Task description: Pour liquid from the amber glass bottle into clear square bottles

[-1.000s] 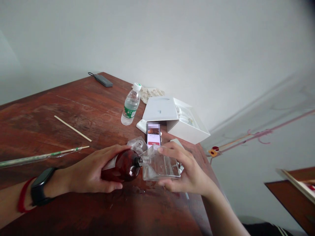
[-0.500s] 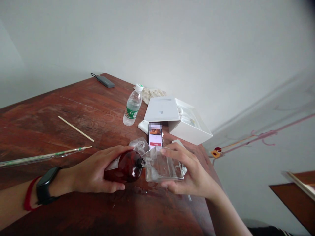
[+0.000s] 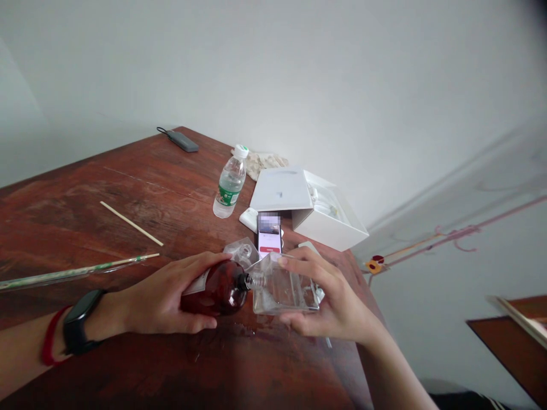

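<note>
My left hand (image 3: 166, 299) is closed around a brown bottle (image 3: 220, 290) with a pale label, tipped on its side with its neck to the right. In my right hand (image 3: 327, 290) is a clear square plastic bottle (image 3: 282, 287), gripped by its sides and also lying over, its ribbed neck towards the brown bottle's dark mouth. The two mouths meet or nearly meet; I cannot tell if liquid passes between them. Just behind lies another clear plastic piece (image 3: 242, 251) with a round neck. Wet drops show on the wood below.
A phone (image 3: 269, 236) with a lit screen lies behind my hands, by a white box (image 3: 333, 219) and its lid (image 3: 280, 191). A water bottle (image 3: 229, 185) stands to its left. Chopsticks (image 3: 130, 222), one wrapped pair (image 3: 72, 274), and a grey device (image 3: 183, 140) lie further left.
Both hands and the two bottles hold almost the same position. The picture on the phone screen has changed.
</note>
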